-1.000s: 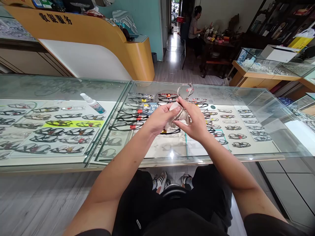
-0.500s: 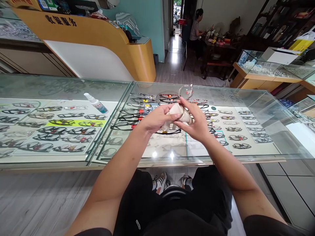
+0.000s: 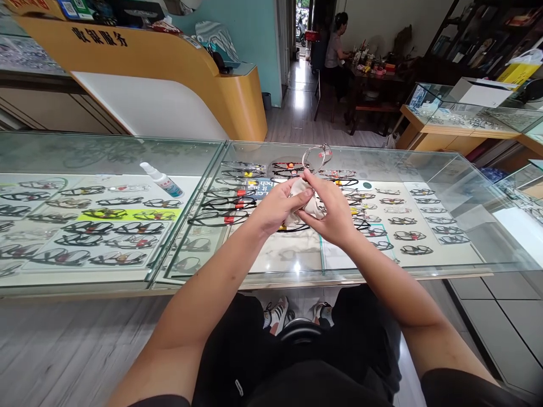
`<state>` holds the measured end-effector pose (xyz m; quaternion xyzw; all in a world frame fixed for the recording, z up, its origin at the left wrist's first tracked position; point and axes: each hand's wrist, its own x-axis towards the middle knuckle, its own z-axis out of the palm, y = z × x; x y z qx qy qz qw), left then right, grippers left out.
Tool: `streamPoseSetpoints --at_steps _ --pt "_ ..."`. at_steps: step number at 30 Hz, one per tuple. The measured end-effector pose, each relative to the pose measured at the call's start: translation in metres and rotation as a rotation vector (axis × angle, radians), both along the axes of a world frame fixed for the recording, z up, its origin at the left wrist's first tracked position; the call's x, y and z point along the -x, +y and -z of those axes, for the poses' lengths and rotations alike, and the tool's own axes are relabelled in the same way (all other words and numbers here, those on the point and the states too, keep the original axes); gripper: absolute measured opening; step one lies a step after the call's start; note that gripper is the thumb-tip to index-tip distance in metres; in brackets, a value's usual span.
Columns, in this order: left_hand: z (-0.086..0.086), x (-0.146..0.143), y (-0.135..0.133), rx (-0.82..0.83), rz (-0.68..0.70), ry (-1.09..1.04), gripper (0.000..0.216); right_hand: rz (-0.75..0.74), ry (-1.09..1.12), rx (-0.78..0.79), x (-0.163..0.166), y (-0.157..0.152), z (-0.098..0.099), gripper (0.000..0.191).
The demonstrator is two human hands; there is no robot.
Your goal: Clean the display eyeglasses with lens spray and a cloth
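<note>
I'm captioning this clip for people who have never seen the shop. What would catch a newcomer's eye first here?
First, at centre, the left hand and right hand pinch a pale cloth around thin-framed glasses, one lens ring sticking up above the hands. Beneath them runs the glass display counter with rows of frames inside, and a small spray bottle lies on its top to the left.

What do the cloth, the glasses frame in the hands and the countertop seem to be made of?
The cloth looks like soft fabric, off-white and matte, possibly microfibre: it crumples between the left hand and right hand. The glasses frame is thin wire with a slight shine, probably metal. The countertop is clear, glossy glass: display frames show through it and lights reflect.
</note>
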<state>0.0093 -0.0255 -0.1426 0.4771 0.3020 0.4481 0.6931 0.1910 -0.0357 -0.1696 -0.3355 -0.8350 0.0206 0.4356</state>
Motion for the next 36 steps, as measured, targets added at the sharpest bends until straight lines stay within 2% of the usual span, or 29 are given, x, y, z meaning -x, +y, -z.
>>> streamPoseSetpoints --at_steps 5,13,16,23,27,30,33,36 --pt "-0.001 -0.014 -0.004 -0.044 -0.110 -0.057 0.061 0.043 -0.009 -0.052 0.002 -0.001 0.001 0.087" --pt "-0.003 -0.006 -0.002 0.023 -0.041 -0.043 0.054 0.004 0.017 -0.084 -0.002 0.002 0.000 0.085" --pt "-0.003 -0.004 -0.002 -0.010 -0.023 -0.027 0.055 -0.001 0.000 -0.077 -0.003 0.002 -0.001 0.085" --pt "0.002 -0.014 -0.003 -0.074 -0.104 -0.045 0.060 0.003 0.019 -0.021 -0.001 0.003 0.000 0.094" --pt "0.001 -0.002 0.000 -0.035 0.002 -0.012 0.060 -0.047 0.086 0.004 -0.004 0.003 -0.003 0.090" --pt "-0.002 0.006 0.001 -0.066 0.067 0.040 0.057 -0.055 0.105 0.037 -0.005 0.002 -0.006 0.085" --pt "-0.001 0.002 -0.001 -0.129 0.008 0.067 0.059 -0.047 0.087 0.004 -0.004 0.003 -0.005 0.079" --pt "0.004 -0.012 -0.003 -0.170 -0.134 0.058 0.060 -0.030 0.091 -0.068 -0.001 0.005 -0.001 0.077"
